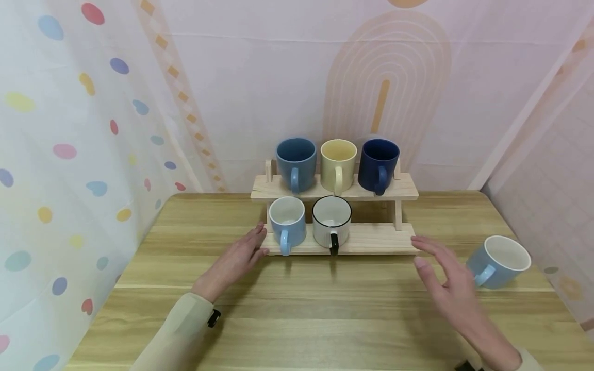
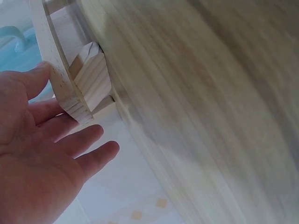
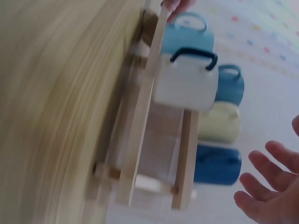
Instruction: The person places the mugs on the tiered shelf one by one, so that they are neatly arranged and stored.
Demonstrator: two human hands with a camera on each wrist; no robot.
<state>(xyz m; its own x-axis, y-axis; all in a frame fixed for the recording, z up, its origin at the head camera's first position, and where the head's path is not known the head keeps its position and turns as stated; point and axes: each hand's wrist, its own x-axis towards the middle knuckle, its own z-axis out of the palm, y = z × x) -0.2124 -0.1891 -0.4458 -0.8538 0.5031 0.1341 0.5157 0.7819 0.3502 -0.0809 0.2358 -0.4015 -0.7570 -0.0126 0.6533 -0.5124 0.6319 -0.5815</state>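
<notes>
Clearly, the head view is giving the whole scene: a wooden two-tier mug rack [image 1: 371, 238] is standing on the wooden counter [image 1: 297, 309] near the back wall, carrying a blue mug [image 1: 296, 164], a pale yellow mug [image 1: 337, 165] and a navy mug [image 1: 378, 165] on the upper shelf, and a light blue mug [image 1: 287, 224] beside a white mug with black rim [image 1: 331, 225] on the lower shelf. Only this view is showing a loose light blue mug [image 1: 498, 262] lying tilted on the counter, to the right of the rack and just beyond the right hand.

The left wrist view is showing something the head view is not making plain: the fingers of the left hand [image 2: 42, 154] are touching the end of the rack's lower board [image 2: 70, 95]. The right wrist view is looking along the rack from its right end and is blurred; it is showing the mugs from the side and the right hand [image 3: 273, 186] apart from the rack.

In the head view, the left hand [image 1: 238, 257] is lying low, fingers straight and together, at the rack's left front corner. The right hand [image 1: 441, 281] is hovering near the right front corner, fingers spread and relaxed, holding nothing. Both hands are open.
</notes>
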